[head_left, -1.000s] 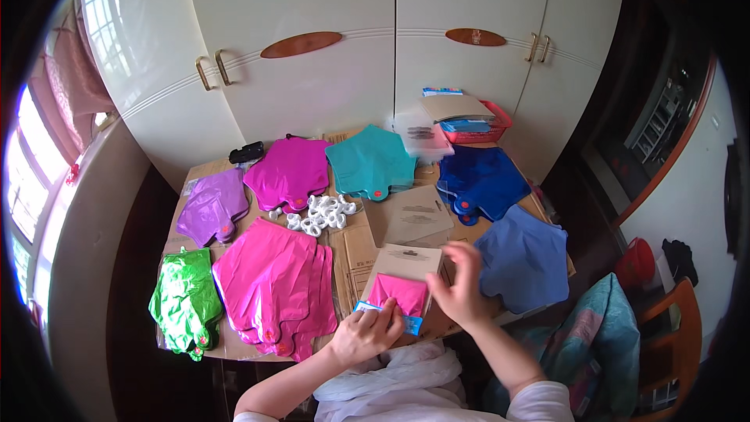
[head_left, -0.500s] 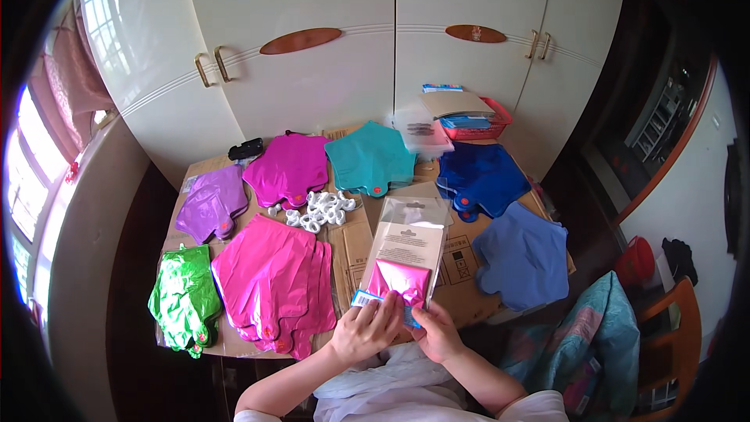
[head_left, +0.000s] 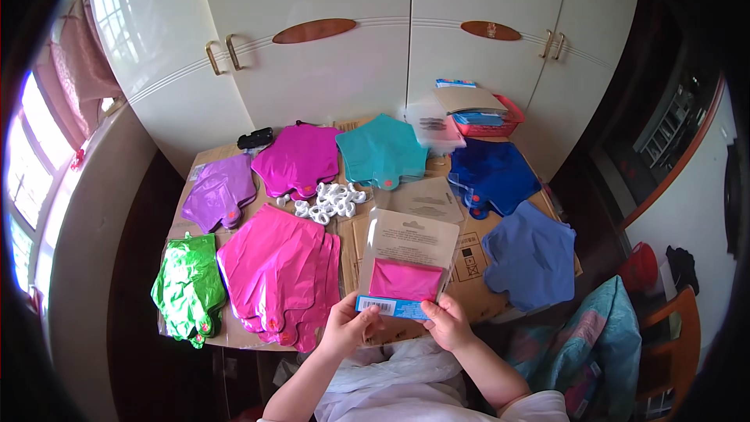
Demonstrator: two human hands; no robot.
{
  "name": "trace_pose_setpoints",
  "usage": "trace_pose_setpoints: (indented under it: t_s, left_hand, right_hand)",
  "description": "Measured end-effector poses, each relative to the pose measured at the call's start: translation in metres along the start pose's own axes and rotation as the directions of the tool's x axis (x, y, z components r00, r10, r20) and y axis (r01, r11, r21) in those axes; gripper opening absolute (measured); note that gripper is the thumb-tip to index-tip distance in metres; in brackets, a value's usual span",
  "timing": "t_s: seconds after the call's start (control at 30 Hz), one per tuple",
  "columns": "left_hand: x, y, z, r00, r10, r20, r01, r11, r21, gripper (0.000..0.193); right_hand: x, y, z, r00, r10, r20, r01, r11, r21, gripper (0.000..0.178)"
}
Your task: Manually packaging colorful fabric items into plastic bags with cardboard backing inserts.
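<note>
Both hands hold 1 clear packet (head_left: 408,266) containing a folded pink balloon, at the table's (head_left: 469,266) near edge. Left hand (head_left: 348,327) pinches the packet's lower left corner; right hand (head_left: 449,320) pinches its lower right edge. Pink stack (head_left: 273,266) lies just left; pale blue balloon (head_left: 531,254) lies right. White clips (head_left: 324,202) sit beyond.

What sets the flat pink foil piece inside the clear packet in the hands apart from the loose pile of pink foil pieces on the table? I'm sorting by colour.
The pink foil piece in the clear packet is single, folded and sealed, held up by the left hand and right hand. The pile of pink foil pieces is several, unpacked, spread flat on the cardboard-covered table. Both are glossy pink.
</note>
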State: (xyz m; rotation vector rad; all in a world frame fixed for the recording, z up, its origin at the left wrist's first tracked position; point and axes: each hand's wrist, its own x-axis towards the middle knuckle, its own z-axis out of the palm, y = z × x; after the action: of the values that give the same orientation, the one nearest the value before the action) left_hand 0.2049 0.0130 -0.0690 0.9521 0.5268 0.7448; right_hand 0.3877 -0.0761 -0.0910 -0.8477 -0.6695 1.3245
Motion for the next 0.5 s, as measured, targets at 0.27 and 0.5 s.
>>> trace_pose_setpoints:
  t_s: [0.27,0.5]
  left_hand:
    - [0.001,0.000,0.003,0.997,-0.023,-0.077,-0.001,0.955,-0.295,0.006]
    - [0.003,-0.008,0.006,0.995,-0.003,-0.099,-0.023,0.965,-0.261,0.009]
  right_hand:
    - [0.006,-0.008,-0.002,0.981,-0.144,0.130,0.180,0.925,-0.336,0.025]
    - [0.002,-0.018,0.010,0.975,-0.202,0.095,0.222,0.919,-0.325,0.028]
